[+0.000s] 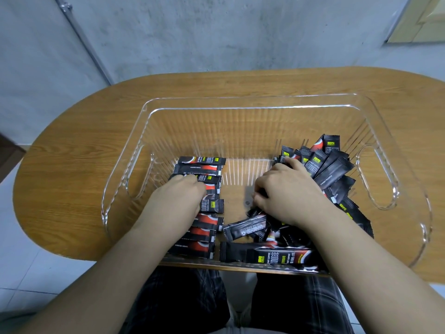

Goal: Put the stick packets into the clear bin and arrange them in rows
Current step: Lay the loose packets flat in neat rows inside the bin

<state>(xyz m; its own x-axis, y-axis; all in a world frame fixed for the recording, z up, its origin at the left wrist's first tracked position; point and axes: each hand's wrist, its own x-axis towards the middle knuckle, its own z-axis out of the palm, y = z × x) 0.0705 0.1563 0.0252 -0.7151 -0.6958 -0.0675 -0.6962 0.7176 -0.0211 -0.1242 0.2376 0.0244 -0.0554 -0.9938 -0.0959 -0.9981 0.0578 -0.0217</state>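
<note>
Clear bin: ribbed see-through walls, cut-out handles both ends, upright. Stick packets, black w/ red swoosh + yellow-green tag. Neat row lies flat, stacked edge to edge, directly under left-hand fingers. Loose pile jumbled, some tilted vs. wall, beyond and beside right-hand fingers; a few packets beneath them.

You are in a plain indoor room: bare grey wall, tiled floor, oval wooden table.
</note>
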